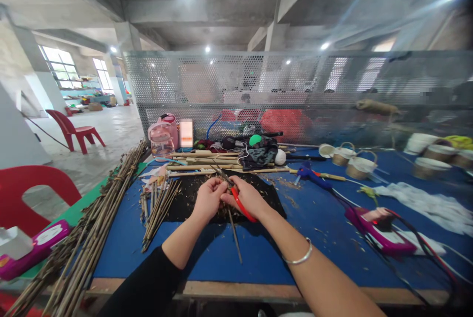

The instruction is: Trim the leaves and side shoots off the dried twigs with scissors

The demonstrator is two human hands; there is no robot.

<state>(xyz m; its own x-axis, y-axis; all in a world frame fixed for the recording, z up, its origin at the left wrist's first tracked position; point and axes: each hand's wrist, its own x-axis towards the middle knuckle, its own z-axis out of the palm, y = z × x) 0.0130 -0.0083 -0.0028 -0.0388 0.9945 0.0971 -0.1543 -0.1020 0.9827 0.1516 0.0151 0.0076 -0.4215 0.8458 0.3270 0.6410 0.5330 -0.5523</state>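
Observation:
My right hand is closed around red-handled scissors, whose dark blades point up and to the left. Beside it, almost touching, my left hand has its fingers pinched on a thin dry stem. The stem's lower length slants down towards me below both hands; its upper part is hidden by the fingers. Under the hands lies a black cloth strewn with small plant scraps. Just left of the cloth is a bunch of cut stems.
A long bundle of dry stalks lies along the table's left side. Bamboo sticks and dark yarn lie behind the cloth. To the right are a blue glue gun, a purple power strip with cords, and small baskets.

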